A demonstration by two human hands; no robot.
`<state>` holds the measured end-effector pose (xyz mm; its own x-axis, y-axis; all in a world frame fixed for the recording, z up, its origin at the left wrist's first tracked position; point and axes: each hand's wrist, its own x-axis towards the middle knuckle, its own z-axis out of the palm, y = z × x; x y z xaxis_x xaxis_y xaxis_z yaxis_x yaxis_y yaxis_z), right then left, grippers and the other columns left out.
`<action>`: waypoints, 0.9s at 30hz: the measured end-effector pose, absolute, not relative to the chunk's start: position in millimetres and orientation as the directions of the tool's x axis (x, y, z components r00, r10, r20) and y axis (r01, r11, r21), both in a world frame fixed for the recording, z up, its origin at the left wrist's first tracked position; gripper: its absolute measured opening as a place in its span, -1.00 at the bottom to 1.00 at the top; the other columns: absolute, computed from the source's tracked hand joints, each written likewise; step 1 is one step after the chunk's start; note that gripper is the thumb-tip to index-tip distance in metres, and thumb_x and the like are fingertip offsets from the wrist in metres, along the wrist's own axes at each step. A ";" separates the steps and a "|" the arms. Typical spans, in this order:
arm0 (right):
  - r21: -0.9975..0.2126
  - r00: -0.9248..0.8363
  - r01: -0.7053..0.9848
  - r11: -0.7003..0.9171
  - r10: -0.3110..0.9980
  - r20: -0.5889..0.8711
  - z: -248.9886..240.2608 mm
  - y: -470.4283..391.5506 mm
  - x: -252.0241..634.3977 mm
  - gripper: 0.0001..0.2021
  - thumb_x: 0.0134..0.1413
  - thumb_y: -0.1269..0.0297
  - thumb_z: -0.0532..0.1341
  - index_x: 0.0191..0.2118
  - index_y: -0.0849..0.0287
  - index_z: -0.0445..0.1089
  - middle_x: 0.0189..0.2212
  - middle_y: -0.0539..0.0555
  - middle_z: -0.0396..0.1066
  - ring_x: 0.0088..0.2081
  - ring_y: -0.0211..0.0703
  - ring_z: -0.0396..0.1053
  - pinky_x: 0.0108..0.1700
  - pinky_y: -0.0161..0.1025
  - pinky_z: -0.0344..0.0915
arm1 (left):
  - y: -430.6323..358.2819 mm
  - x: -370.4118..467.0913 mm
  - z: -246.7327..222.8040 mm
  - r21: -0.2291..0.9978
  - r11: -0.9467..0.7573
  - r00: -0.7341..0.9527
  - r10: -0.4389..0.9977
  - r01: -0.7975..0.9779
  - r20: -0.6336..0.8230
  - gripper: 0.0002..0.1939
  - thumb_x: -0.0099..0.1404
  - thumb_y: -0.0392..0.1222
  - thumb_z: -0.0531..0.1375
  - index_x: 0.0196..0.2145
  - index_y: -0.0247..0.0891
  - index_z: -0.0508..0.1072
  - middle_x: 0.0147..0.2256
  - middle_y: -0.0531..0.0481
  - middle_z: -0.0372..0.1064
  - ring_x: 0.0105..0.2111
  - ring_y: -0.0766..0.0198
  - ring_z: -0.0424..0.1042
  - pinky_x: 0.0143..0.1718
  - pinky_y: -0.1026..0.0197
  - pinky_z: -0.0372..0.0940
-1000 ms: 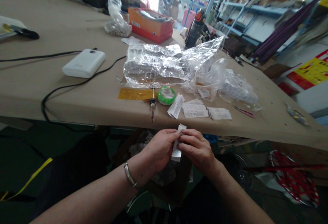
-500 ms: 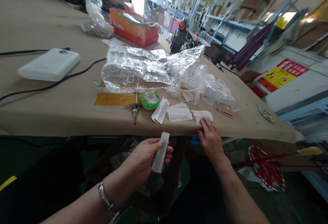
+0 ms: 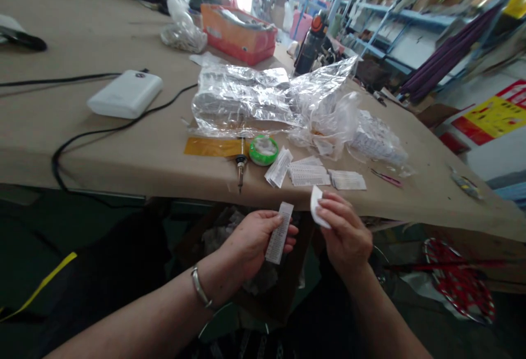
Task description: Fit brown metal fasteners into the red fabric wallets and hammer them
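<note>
My left hand (image 3: 259,238) pinches a printed paper strip (image 3: 280,234) between thumb and fingers, below the table's front edge. To its right, my right hand (image 3: 347,233) holds a white paper piece (image 3: 317,208), slightly bent, its back or blank side showing. Just beyond the hands, three groups of printed strips lie along the table edge: a slanted one (image 3: 278,167), a fanned middle one (image 3: 308,172) and a right one (image 3: 348,180). A green-rimmed round container (image 3: 263,150) sits left of them, beside a soldering-iron-like tool (image 3: 240,164).
On the brown-covered table (image 3: 135,156) are crumpled clear plastic bags (image 3: 246,98), a white device (image 3: 125,94) with a black cable, amber tape (image 3: 211,147), pink tweezers (image 3: 386,177), an orange box (image 3: 238,35) and a dark bottle (image 3: 309,46). A box of scraps (image 3: 263,277) stands below the edge.
My right hand has lifted off the right group of strips with a white paper piece and come back toward my left hand. The view has shifted, so the table things appear further left or right.
</note>
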<state>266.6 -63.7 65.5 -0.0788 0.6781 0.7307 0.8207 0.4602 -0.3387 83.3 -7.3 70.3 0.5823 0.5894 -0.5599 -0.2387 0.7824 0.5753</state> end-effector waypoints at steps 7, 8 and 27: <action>-0.215 -0.359 0.774 0.595 0.693 0.626 46.9 -57.5 209.2 -0.77 0.14 0.45 0.15 -0.14 0.06 0.45 -0.19 0.08 0.48 0.02 -0.09 0.35 0.05 -0.03 0.32 | -6.5 76.2 68.6 0.501 0.717 0.528 0.696 -0.485 -0.486 -0.94 0.02 -0.43 0.24 -0.46 -0.44 0.50 -0.47 -0.10 0.45 -0.52 0.39 0.38 -0.52 0.41 0.24; -0.206 -0.374 0.771 0.602 0.691 0.619 45.1 -56.4 209.0 -0.78 0.15 0.45 0.15 -0.14 0.07 0.44 -0.19 0.08 0.48 0.02 -0.09 0.35 0.06 -0.04 0.32 | -6.0 74.9 67.8 0.488 0.717 0.524 0.697 -0.498 -0.490 -0.94 0.01 -0.43 0.24 -0.46 -0.44 0.49 -0.47 -0.10 0.45 -0.52 0.39 0.38 -0.53 0.41 0.24; -0.869 0.156 0.440 0.227 0.934 0.323 53.8 -52.3 216.2 -0.86 0.09 0.24 0.20 -0.21 0.12 0.34 -0.26 0.07 0.40 -0.16 -0.11 0.38 -0.10 -0.15 0.33 | -11.7 62.7 67.7 0.548 0.770 0.601 0.616 -0.325 -0.509 -0.83 0.28 -0.26 0.10 -0.32 -0.41 0.45 -0.45 -0.14 0.45 -0.56 0.32 0.41 -0.51 0.27 0.35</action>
